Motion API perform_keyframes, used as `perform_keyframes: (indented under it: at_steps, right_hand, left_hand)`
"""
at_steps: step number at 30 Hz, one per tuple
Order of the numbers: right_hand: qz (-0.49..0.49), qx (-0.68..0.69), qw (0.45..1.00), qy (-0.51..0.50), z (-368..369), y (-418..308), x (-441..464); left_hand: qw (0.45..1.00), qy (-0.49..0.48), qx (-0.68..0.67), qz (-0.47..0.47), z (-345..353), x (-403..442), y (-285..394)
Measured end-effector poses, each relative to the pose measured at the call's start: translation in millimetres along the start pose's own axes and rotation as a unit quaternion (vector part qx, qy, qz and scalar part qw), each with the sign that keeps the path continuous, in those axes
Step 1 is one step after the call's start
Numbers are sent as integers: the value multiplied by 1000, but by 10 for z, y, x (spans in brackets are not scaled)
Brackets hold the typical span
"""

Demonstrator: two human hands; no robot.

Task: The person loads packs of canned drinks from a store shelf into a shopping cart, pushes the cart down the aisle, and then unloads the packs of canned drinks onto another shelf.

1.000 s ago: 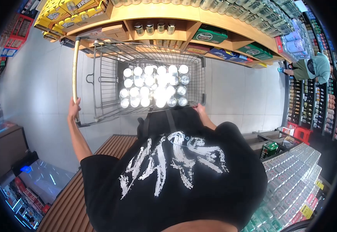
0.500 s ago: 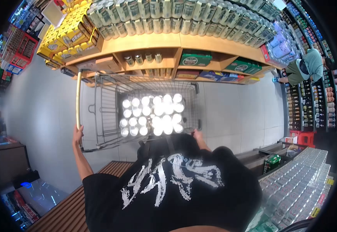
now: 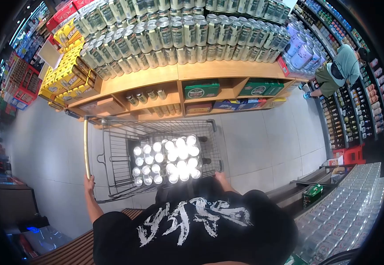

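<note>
A metal shopping cart (image 3: 213,126) stands sideways between the person and a wooden shelf unit (image 3: 134,81), its wire basket holding upright cans (image 3: 147,160) in rows, their tops washed out by glare. The left hand (image 3: 89,183) has its fingers wrapped around the near end of the pale yellow handle (image 3: 86,150). The right hand (image 3: 220,178) is at the basket's near corner farthest from the handle; whether its fingers clamp the rim cannot be told. Beer cans (image 3: 178,33) stand stacked atop the shelf unit, above green cartons (image 3: 202,89). Another person (image 3: 345,62) in a pale green top is well apart, by bottle shelves at right.
</note>
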State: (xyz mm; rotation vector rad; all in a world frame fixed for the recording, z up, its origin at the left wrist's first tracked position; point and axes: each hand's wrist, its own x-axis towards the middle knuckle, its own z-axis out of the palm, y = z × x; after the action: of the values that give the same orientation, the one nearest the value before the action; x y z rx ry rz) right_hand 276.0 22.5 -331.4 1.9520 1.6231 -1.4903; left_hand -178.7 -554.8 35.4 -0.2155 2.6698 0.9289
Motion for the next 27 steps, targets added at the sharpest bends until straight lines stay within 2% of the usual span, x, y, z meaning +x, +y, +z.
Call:
perform_keyframes:
  at_steps: [2, 4, 8, 9, 13, 15, 18, 21, 23, 25, 27]
  right_hand:
    - [56, 147, 987, -42, -360, -314, -454]
    - [52, 178, 982, -35, -521, -434, -558]
    - [54, 161, 985, -17, -702, -549, -639]
    - [34, 143, 989, 22, -703, -558, -618]
    - [85, 178, 980, 10, -926, -815, -490]
    - [113, 199, 973, 1, -1010, -977, -502]
    - [192, 257, 946, -53, -1257, -1201, -414]
    - [227, 199, 945, -130, -1395, -1134, 36]
    - [256, 195, 938, -132, -1440, -1167, 213]
    - [199, 198, 958, -65, -1475, -1222, 152]
    - [207, 206, 955, -50, -1484, -1186, 276]
  left_hand:
    - [997, -47, -8, -60, 15, 34, 99]
    - [979, -117, -37, -163, 39, -70, 287]
    - [955, -188, -47, -226, 63, -188, 440]
    - [951, -201, -45, -229, 69, -245, 512]
    - [943, -237, -19, -231, 161, -386, 705]
    - [946, -244, -48, -208, 207, -488, 741]
    - [945, -242, -105, -192, 338, -672, 902]
    - [945, -232, -139, -186, 449, -836, 1061]
    - [951, -218, -136, -173, 555, -827, 1063]
    - [963, -216, -76, -142, 627, -755, 1118]
    - [970, -217, -43, -105, 683, -708, 1110]
